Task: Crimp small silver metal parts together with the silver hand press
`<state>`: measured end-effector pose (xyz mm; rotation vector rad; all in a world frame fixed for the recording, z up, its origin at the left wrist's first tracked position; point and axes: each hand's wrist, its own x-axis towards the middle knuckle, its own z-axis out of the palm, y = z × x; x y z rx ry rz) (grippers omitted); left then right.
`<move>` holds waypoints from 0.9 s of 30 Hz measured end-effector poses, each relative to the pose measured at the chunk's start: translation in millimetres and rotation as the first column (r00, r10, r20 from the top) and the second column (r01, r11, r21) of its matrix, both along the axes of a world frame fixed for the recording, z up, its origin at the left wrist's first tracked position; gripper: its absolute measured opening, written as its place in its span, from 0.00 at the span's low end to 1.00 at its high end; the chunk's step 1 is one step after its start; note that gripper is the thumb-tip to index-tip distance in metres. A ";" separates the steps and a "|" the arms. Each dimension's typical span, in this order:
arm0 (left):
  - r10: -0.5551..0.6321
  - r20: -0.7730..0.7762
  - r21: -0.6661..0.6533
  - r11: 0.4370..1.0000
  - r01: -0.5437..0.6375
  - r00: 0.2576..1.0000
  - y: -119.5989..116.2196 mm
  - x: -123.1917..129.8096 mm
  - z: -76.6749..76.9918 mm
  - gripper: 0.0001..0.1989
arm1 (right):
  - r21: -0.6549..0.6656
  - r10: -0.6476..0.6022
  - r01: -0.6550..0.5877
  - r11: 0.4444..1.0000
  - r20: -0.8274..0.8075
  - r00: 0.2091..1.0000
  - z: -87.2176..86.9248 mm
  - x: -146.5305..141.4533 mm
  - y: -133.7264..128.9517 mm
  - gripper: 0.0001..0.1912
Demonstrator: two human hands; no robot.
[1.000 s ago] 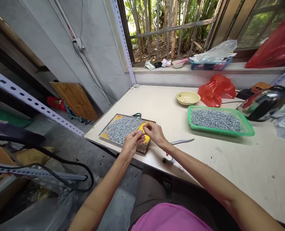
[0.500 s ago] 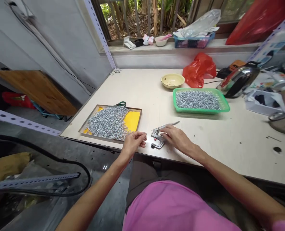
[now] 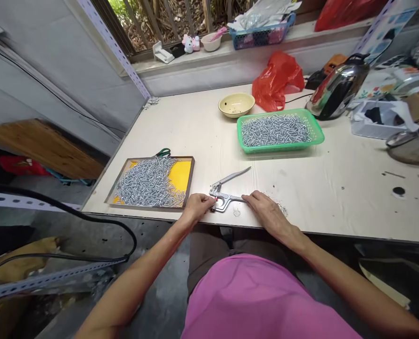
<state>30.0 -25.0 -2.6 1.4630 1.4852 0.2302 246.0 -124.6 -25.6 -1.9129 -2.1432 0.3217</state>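
Observation:
Hand pliers [image 3: 226, 200] of silver metal lie near the table's front edge with their two handles spread apart. My left hand [image 3: 199, 207] has its fingers pinched at the jaw end of the pliers; whatever small thing is between them is hidden. The fingertips of my right hand [image 3: 264, 207] are closed on the end of the lower handle. Left of my left hand, a shallow tray [image 3: 191, 176] holds a heap of small silver metal parts [image 3: 147, 181] on a yellow sheet. A green basket [image 3: 283, 147] behind the pliers is full of similar parts.
Behind the tray are green-handled scissors [image 3: 164, 152]. A cream bowl [image 3: 236, 105], a red plastic bag [image 3: 278, 80] and a metal kettle [image 3: 338, 89] stand at the back. A white box [image 3: 375, 127] is at the right, near a glass pot [image 3: 412, 146].
My right hand has moved off the middle of the pliers to the end of the lower handle. My left hand has come to the jaws. The camera view has shifted.

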 end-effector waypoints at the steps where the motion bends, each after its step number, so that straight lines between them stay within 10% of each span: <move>1: -0.013 -0.014 -0.015 1.000 0.013 1.000 1.7 0.2 -0.6 0.13 | 0.000 0.003 -0.003 1.000 0.002 1.000 0.2 0.2 0.0 0.18; 27: -0.079 -0.015 -0.263 0.962 0.073 0.997 2.2 -2.9 3.9 0.16 | -0.130 0.169 -0.157 0.979 0.088 0.982 29.4 8.7 20.0 0.08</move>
